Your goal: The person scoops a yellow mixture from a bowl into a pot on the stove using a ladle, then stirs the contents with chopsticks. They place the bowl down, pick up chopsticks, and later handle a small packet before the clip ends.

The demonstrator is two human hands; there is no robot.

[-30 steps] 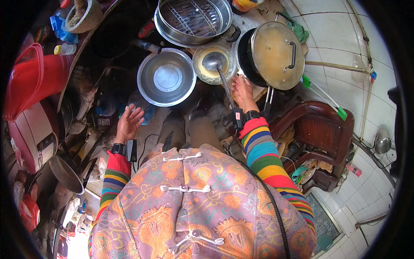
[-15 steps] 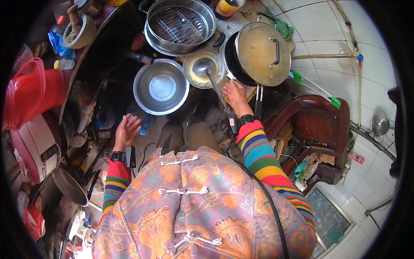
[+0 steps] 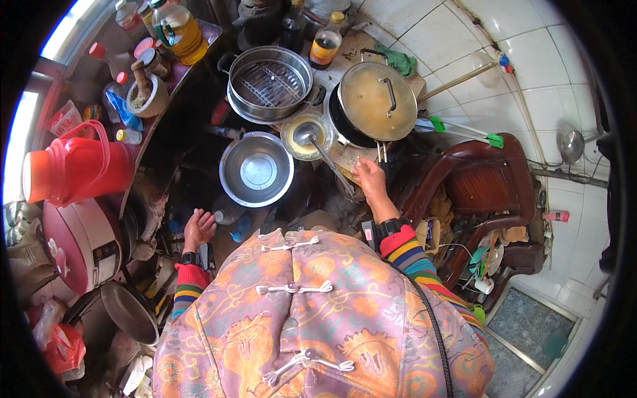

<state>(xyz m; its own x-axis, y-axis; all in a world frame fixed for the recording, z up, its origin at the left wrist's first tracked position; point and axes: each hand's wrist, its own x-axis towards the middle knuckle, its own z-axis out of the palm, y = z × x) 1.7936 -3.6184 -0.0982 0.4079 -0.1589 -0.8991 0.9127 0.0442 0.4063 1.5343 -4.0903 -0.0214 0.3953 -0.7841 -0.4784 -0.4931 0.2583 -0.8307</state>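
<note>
The brown chair (image 3: 471,182) is the biggest thing about, well to the right of the steel basin (image 3: 257,171). The pink cooker (image 3: 79,239) stands well to the basin's left and nearer the person, with the red jug (image 3: 86,172) also to its left, roughly level with it. The lidded pot (image 3: 378,103) sits to the basin's right and a little beyond, its glass lid on, and the steamer (image 3: 272,54) just beyond the basin. What bears the basin is too dark to tell.

The bowl (image 3: 286,140), with something pale yellow inside, is just beside the basin, on its upper right. The ladle (image 3: 324,158) has its head in that bowl, its handle slanting toward the person, right of the basin.

The right hand (image 3: 371,182), also right of the basin, is unclenched and appears empty, near the ladle's handle. The left hand (image 3: 198,230), left of the basin and nearer the person, has loosely curled fingers and no visible grasp.

The view has shifted, and the right hand, close against the pot's side a second ago, now sits apart from it. That seems to leave the cookware unattended, the ladle resting unheld.
</note>
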